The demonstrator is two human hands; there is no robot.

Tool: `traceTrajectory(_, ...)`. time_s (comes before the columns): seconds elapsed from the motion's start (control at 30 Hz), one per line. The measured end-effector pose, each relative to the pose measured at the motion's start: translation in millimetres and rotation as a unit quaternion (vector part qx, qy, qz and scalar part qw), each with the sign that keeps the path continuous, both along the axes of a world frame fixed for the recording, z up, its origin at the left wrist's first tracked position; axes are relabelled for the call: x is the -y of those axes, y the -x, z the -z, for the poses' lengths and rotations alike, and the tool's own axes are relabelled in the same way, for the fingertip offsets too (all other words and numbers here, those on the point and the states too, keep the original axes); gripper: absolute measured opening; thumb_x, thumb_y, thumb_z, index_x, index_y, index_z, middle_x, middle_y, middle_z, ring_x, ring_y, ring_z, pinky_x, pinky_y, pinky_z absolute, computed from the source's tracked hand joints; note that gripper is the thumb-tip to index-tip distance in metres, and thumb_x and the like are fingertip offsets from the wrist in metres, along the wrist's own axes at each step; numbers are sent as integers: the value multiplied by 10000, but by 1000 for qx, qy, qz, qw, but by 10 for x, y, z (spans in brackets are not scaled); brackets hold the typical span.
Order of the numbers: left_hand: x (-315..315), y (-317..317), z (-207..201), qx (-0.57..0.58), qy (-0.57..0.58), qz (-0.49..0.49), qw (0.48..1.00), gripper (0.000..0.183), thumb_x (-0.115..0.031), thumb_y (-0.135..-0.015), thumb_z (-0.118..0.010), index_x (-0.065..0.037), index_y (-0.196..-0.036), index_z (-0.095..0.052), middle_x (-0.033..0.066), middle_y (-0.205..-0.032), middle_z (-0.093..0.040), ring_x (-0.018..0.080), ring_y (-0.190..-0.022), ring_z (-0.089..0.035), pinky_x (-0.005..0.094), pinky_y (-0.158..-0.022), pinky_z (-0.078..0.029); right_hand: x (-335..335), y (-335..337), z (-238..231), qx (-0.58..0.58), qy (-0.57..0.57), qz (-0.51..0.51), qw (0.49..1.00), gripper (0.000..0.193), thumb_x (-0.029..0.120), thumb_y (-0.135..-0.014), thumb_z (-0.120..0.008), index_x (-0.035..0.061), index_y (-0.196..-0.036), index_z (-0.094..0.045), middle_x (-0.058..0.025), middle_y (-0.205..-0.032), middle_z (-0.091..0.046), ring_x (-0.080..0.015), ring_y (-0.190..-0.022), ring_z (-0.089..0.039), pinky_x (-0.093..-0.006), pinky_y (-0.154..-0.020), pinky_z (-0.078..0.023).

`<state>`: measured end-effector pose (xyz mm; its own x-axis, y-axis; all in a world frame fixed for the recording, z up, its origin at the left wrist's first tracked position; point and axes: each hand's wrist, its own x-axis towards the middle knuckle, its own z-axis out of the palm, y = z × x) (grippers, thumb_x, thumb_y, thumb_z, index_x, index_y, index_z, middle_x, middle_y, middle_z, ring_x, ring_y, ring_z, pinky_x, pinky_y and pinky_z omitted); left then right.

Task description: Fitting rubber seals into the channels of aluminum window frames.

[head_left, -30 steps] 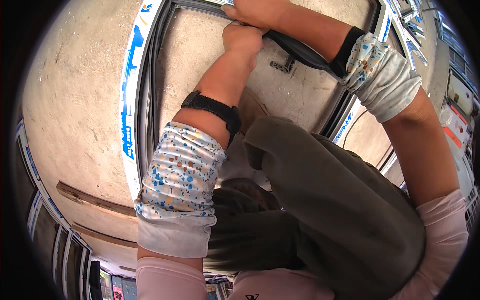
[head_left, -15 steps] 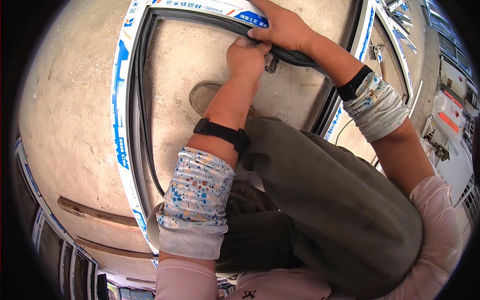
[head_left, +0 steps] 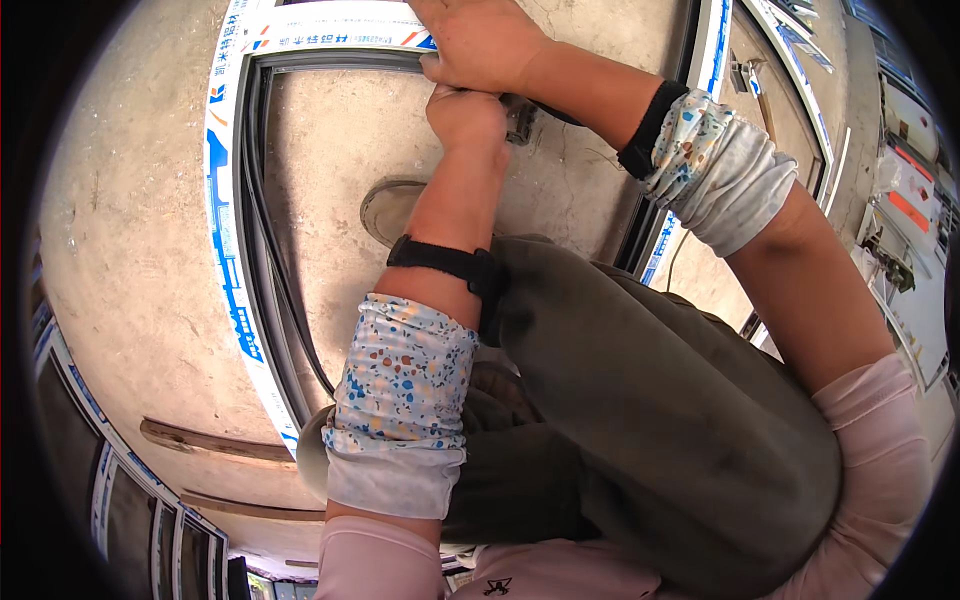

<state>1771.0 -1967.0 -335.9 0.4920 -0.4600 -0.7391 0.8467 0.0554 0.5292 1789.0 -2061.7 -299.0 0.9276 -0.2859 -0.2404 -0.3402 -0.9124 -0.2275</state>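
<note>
Bright, soft light fills the view, its source hard to tell; the floor left of the frame is pale and evenly lit, turning whitish and faintly pink well below it; the frame's wrapped face is among the brightest surfaces; a soft shadow lies along its inner left edge; trousers at its near end sink into darkness; fisheye distortion bows its bars; far right of it, clutter looks hazy, stretched toward a black border.
</note>
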Motion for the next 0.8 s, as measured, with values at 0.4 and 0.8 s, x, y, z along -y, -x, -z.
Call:
traceTrajectory(0.4, -15, -51, 116, -8, 4, 5, 1000, 277, 65, -835, -662, 12, -1091, -570, 101, -1067, -628, 222, -893, -630, 367, -681, -545, -99, -144, -106, 23, 32, -35, 999, 623, 251, -795, -689, -42, -1292, -455, -216, -1039, -635, -341, -862, -671, -441, -720, -539)
traceTrajectory(0.8, -64, -159, 0, -17, -15, 72, 997, 202, 0, -881, -628, 19, -1081, -622, 92, -980, -661, 172, -745, -627, 294, -617, -483, -174, -468, -10, 45, 58, -52, 996, 430, 261, -807, -669, -20, -1098, -523, -192, -894, -663, -322, -779, -684, -433, -664, -548)
